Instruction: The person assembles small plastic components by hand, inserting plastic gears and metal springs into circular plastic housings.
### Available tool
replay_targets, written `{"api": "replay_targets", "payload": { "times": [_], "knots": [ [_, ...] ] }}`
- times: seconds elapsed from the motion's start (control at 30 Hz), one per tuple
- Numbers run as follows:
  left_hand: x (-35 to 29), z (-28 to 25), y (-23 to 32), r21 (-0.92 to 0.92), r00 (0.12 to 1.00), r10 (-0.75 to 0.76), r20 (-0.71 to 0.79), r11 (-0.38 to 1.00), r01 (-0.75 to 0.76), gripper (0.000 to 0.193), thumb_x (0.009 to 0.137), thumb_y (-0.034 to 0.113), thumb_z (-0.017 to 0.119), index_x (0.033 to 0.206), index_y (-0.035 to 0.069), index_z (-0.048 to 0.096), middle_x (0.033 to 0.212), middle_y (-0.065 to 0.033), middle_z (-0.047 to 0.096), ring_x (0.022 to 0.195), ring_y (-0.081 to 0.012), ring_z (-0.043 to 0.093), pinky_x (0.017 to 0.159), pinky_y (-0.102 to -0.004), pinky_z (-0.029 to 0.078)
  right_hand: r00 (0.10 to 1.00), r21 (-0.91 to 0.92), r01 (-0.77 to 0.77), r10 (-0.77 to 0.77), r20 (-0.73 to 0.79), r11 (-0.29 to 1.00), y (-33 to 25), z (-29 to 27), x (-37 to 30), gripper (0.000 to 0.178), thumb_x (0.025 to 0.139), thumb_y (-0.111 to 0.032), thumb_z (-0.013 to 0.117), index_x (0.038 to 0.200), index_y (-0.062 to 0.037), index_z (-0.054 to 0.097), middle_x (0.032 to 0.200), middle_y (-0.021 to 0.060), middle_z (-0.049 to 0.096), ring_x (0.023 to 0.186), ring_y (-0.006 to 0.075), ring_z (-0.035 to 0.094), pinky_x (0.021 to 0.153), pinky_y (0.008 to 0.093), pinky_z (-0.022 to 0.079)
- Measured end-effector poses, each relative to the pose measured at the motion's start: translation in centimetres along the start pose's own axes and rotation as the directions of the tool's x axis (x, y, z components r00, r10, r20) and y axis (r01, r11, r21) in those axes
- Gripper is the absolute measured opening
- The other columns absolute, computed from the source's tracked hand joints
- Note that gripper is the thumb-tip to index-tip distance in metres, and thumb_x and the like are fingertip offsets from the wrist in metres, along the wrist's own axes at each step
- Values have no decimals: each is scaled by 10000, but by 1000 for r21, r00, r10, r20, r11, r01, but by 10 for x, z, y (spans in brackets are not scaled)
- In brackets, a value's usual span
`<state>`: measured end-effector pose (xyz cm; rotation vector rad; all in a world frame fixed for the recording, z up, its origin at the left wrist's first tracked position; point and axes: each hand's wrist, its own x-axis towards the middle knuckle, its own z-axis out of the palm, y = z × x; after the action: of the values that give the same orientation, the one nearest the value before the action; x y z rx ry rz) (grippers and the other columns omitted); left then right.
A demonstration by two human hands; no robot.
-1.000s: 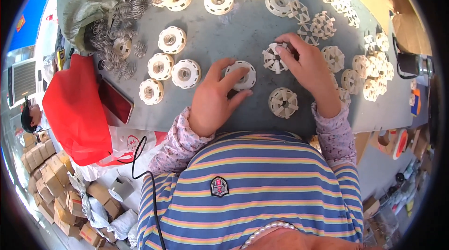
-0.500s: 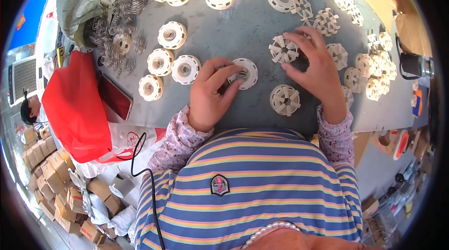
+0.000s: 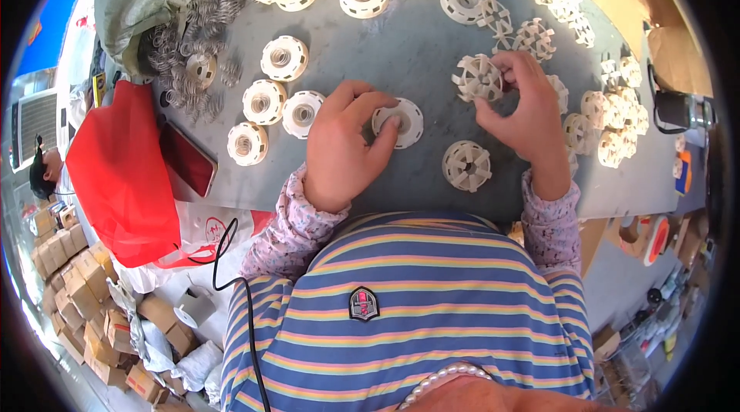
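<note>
Slotted wheel (image 3: 479, 79), tilted, pinched by right hand (image 3: 527, 110), left hand (image 3: 345, 147) arched over white disc (image 3: 410, 125), grip unclear

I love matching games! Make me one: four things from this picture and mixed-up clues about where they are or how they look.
Things
1. Left hand
2. Right hand
3. Phone
4. Springs

Clues
A. Flat and rectangular
B. At the tilted spoked disc
C. Coiled and heaped
D. Over the white ring

Pairs: 1-D, 2-B, 3-A, 4-C

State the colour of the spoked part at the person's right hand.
The spoked part is off-white, showing best in the head view.
</note>
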<state>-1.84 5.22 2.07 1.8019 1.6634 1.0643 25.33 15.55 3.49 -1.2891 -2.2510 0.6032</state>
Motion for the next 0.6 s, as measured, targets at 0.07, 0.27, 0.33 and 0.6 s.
{"api": "replay_targets", "payload": {
  "times": [0.07, 0.27, 0.33, 0.6],
  "knots": [
    [5, -3, 9, -51, 1000, -15, -15, 999, 15, 310, 859, 83, 867, 1162, 74, 800, 1099, -71, 712, 759, -147, 593, 634, -294, 483, 1000, 90, 6, -4, -25, 996, 2, 2, -3, 512, 786, -102, 847, 1268, -57, 680, 1161, 84, 687, 928, 231, 698, 828, 351, 604],
    [17, -17, 13, -38, 997, -7, 79, 999, 10, 596, 764, 148, 940, 1309, 66, 714, 1259, -160, 688, 971, -330, 723, 827, -405, 585, 995, 550, -90, 102, 9, 831, -13, -1, -6, 554, 788, -71, 861, 1315, -39, 690, 1180, 62, 697, 950, 168, 682, 809, 322, 609],
    [11, -20, 10, 21, 995, -25, 94, 1000, 24, 693, 740, 155, 964, 1368, 67, 683, 1314, -159, 667, 941, -307, 724, 803, -389, 589, 994, 470, 16, -66, 90, 883, -23, -7, -6, 565, 785, -71, 864, 1327, -45, 708, 1170, 80, 689, 932, 177, 677, 801, 321, 601],
    [-22, 3, -13, -284, 984, -133, 119, 945, 162, 544, 821, 51, 901, 1322, 52, 689, 1376, -137, 626, 696, -125, 660, 640, -285, 559, 982, 335, 80, -131, 132, 939, -33, 3, -6, 566, 789, -92, 864, 1332, -46, 711, 1171, 101, 667, 898, 213, 672, 799, 338, 588]
  ]
}}
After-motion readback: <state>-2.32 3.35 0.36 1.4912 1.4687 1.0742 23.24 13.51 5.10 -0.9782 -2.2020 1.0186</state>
